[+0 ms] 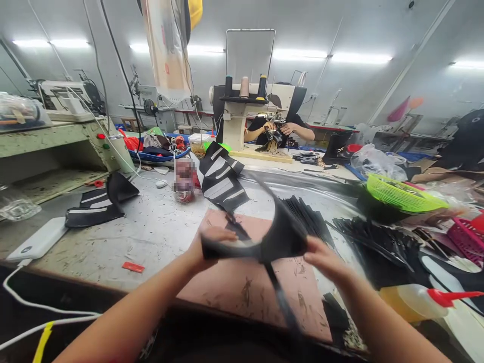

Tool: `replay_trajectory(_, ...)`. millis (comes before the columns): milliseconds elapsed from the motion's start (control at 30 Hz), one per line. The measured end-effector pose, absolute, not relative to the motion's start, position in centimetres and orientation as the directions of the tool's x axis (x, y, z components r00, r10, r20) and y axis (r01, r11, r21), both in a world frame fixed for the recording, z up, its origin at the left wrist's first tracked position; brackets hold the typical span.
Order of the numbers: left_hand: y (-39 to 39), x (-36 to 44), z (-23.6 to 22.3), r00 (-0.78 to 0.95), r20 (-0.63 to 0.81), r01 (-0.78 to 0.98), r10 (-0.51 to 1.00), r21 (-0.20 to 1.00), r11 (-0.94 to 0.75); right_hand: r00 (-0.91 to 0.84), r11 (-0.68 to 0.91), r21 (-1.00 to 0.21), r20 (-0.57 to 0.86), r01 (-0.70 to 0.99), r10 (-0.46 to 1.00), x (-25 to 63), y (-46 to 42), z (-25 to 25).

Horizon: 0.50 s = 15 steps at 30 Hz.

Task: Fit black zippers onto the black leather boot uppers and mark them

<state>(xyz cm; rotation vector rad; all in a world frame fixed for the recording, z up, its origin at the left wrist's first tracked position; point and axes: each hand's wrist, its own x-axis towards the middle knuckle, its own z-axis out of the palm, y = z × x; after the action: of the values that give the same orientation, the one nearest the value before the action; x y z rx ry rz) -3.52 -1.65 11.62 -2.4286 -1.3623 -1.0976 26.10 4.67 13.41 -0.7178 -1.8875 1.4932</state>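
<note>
My left hand (212,244) and my right hand (325,258) hold a curved, flexible black piece with a strap (282,234) between them, in the air over a pink board (245,290). My left fingers are closed round its left end; my right fingers and thumb pinch its right edge. The piece is blurred by motion, and a narrow strap hangs down from its middle. Past the board lies a black panel with white strips (223,176). Just right of the board is a stack of black strips (306,217).
On the left are a white power bank (40,239), another striped black panel (96,204) and a red scrap (133,267). To the right stand a green basket (406,194) and a glue bottle (416,302). Beyond, a person's hands (278,128) work at a sewing machine (234,118).
</note>
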Motion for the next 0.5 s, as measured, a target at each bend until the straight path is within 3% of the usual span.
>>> replay_trajectory(100, -4.0, -3.3, 8.6, 0.559, 0.56, 0.672, 0.612, 0.127, -0.729, -0.798, 0.41, -0.861, 0.008, 0.301, 0.603, 27.2, 2.5, 9.5)
replay_trajectory(233, -6.4, -3.2, 6.1, 0.648, 0.404, 0.666, 0.646, 0.113, -0.738, -0.862, 0.837, -0.343, 0.125, 0.427, 0.491, 28.2, 0.6, 6.4)
replay_trajectory(333, -6.6, -3.3, 5.5, 0.618, 0.381, 0.681, 0.688, 0.177, -0.71, -0.899, 0.922, -0.04, 0.211, 0.385, 0.385, 28.0, 1.2, 5.6)
replay_trajectory(500, -6.4, -3.1, 5.8, 0.607, 0.395, 0.689, 0.689, 0.17, -0.704, -0.909, 0.951, 0.064, 0.321, 0.301, 0.266, 25.9, 3.3, 6.0)
